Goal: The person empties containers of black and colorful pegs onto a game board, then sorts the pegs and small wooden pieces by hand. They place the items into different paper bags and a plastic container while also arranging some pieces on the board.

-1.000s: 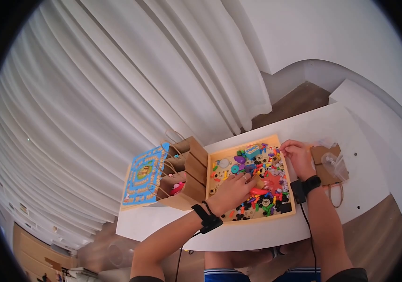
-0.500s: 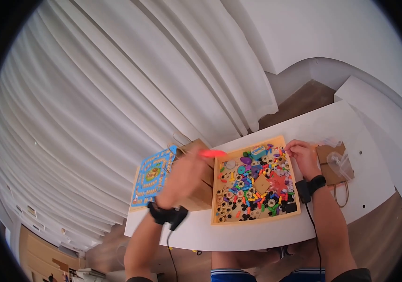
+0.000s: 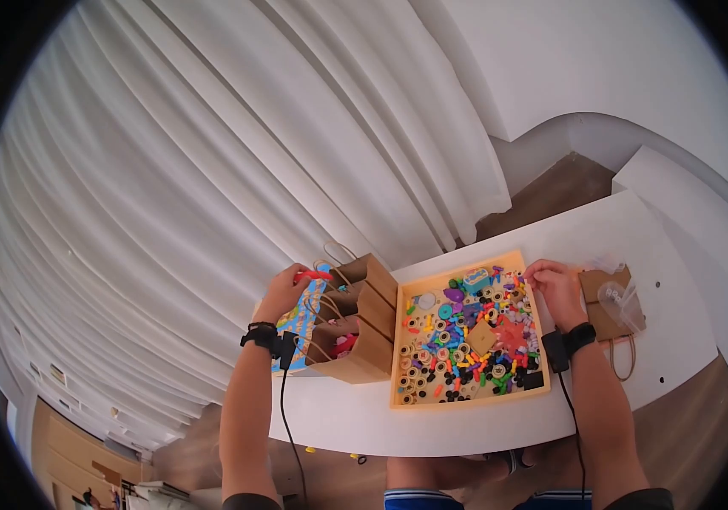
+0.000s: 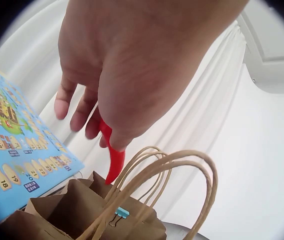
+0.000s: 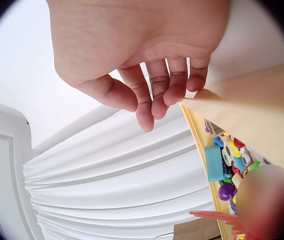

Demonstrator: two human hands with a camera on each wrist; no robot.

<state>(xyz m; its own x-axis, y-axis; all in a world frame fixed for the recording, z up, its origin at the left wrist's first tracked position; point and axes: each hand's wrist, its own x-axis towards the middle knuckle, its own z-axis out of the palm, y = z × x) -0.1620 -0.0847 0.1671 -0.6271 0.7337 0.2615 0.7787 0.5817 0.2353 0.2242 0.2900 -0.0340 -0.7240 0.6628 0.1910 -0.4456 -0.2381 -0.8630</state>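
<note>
My left hand (image 3: 281,296) pinches a red curved piece (image 3: 313,275) above the paper bags; the left wrist view shows the red piece (image 4: 115,159) hanging from thumb and fingers over the bag handles. At the right edge of the wooden tray (image 3: 395,374), my right hand (image 3: 556,293) rests with fingers loosely bent and nothing held; in the right wrist view the hand (image 5: 147,60) is just above the tray rim. Small coloured pieces, wooden discs and a red star-like piece (image 3: 512,335) fill the tray.
Brown paper bags (image 3: 364,340) with upright handles stand left of the tray, a blue game board (image 3: 299,327) beyond them. Right of the tray lie a flat brown bag (image 3: 606,323) and clear plastic (image 3: 623,299). A white curtain (image 3: 211,170) hangs behind.
My left hand has carried the red piece from the tray leftwards to above the bags. My right hand has stayed at the tray's right edge, and the view has shifted slightly.
</note>
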